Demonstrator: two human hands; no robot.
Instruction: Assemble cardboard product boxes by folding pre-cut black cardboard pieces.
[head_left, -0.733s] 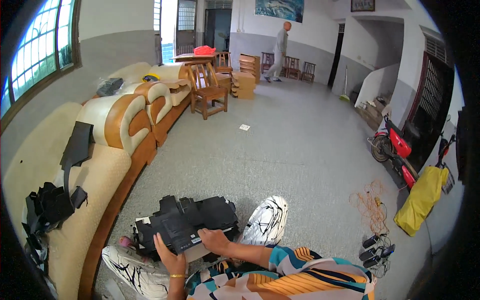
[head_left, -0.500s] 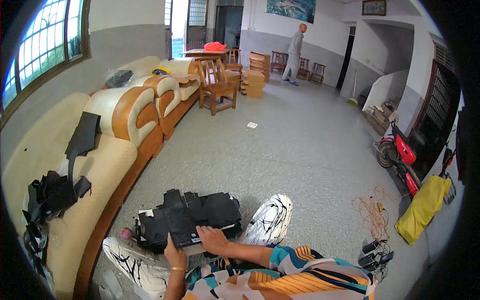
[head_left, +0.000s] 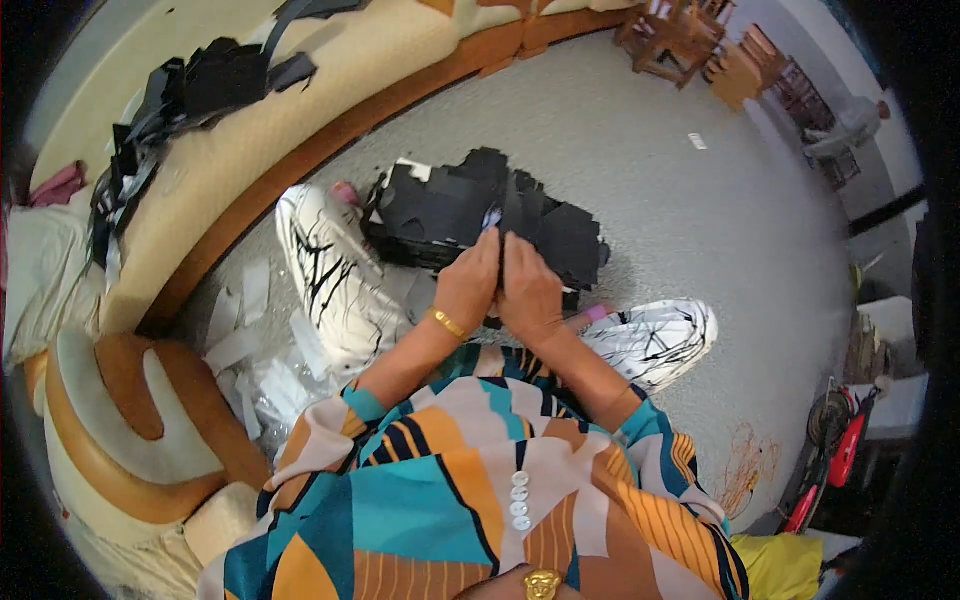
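Between my knees sits a stack of black flattened cardboard pieces (head_left: 437,208) with ragged edges. Just over its near side, my left hand (head_left: 468,285) and my right hand (head_left: 530,290) are close together. Both are closed on a thin black cardboard piece (head_left: 508,207), held nearly edge-on and pointing away from me. A small pale patch shows by my left fingertips, too small to make out. My fingers hide the piece's near end. My left wrist wears a gold bracelet (head_left: 448,323).
On the left, a long cream sofa (head_left: 380,85) carries more black scraps (head_left: 222,80). Clear plastic and white strips (head_left: 285,390) lie on the floor beside my left leg. Wooden chairs (head_left: 672,42) and a person (head_left: 850,128) are far right. Orange cord (head_left: 745,470) lies at lower right.
My view has tipped down and swung left. The cardboard piece, held flat with its printed face showing, is now on edge between my hands, which have come together.
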